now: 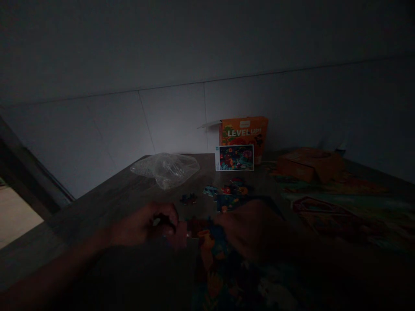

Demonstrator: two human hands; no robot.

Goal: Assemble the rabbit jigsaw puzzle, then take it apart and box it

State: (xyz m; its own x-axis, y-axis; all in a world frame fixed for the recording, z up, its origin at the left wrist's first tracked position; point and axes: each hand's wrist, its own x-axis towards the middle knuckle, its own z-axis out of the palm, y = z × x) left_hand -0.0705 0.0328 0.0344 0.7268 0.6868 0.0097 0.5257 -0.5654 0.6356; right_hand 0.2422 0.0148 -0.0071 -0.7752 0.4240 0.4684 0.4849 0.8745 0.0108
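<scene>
The room is dim. Her left hand point(147, 224) pinches a small dark puzzle piece point(161, 221) in its fingers, just left of the part-built puzzle point(220, 259) on the desk point(106, 203). The right hand point(249, 229) rests on that puzzle (grip impossible to tell). Beyond the puzzle stand an orange box point(244, 131) and a plastic bag point(166, 168).
</scene>
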